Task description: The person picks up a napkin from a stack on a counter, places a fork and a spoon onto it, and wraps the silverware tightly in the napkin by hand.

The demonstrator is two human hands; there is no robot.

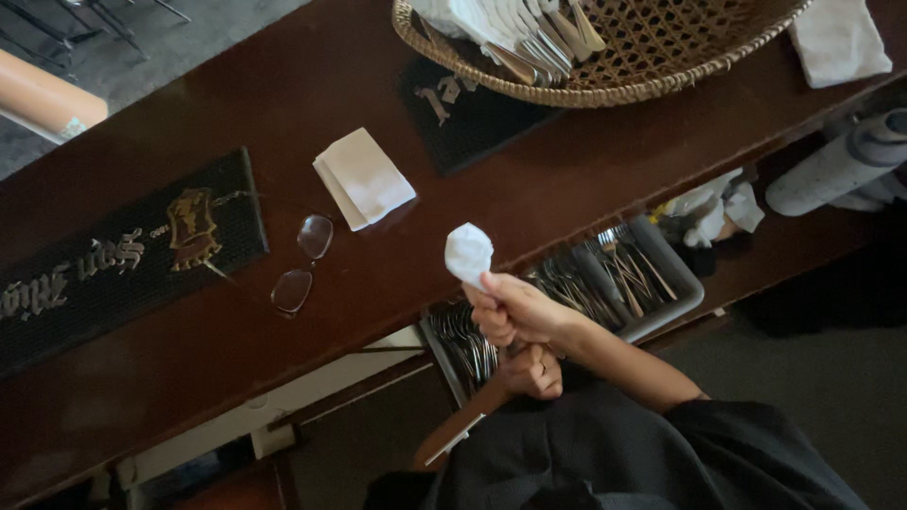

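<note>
above the closed right hand [513, 310] fingers, a white napkin-wrapped bundle [469, 253], gripped below

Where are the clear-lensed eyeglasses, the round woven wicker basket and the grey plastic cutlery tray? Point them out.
clear-lensed eyeglasses [302, 263], head view, on the bridge between the lenses.
round woven wicker basket [661, 42], head view, on its bare woven floor.
grey plastic cutlery tray [682, 281], head view, on its right rim.

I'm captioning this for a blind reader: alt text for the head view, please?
A person's right hand holds up a white napkin roll over a dark wooden counter; the left hand is at a grey cutlery tray below. Eyeglasses, a folded napkin and a wicker basket sit on it.
</note>
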